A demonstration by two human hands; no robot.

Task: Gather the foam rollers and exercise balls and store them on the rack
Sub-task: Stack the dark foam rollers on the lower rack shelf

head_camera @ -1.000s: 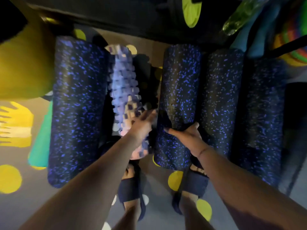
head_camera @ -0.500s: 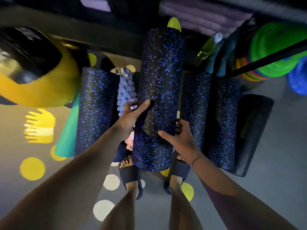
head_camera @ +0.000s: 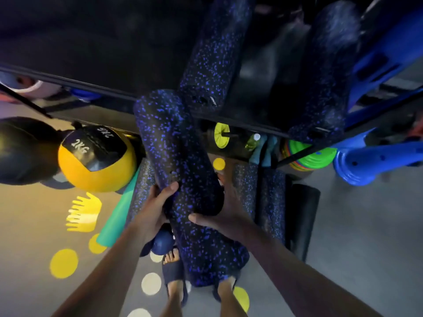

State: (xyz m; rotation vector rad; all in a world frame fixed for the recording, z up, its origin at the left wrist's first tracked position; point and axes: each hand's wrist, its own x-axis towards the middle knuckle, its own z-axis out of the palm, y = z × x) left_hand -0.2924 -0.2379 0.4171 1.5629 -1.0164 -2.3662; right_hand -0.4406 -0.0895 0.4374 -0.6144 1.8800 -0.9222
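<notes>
The big black rack [head_camera: 68, 82] now fills the top of the view, from 10 o'clock to 2 o'clock. A second ago only the floor shows, so the person looks up now.

The long speckled foam roller [head_camera: 183, 161] is the thing that moves. A second ago it lies flat on the floor in a row with the others. Now it is up in the air, in the middle of the view. Its far end points to 12 o'clock and is just at the edge of the shelf. Its near end hangs over the feet at 6 o'clock.

Two more speckled rollers are on the shelf, one at 12 o'clock [head_camera: 210, 53] and one at 2 o'clock [head_camera: 327, 76]. More rollers [head_camera: 270, 197] wait on the floor at 3 o'clock.

The yellow ball [head_camera: 96, 165] sits on the floor at 9 o'clock, not yet put away.

The left hand [head_camera: 158, 202] wraps round the left side of the held roller, thumb on top. The right hand [head_camera: 229, 211] curls round the right side, thumb across the front. Both hold it tight.

A small blue ball [head_camera: 162, 242] lies by the feet at 6 o'clock.

I think this roller goes up on the shelf next. Lots of things are left on the floor, so the job is far from done.
</notes>
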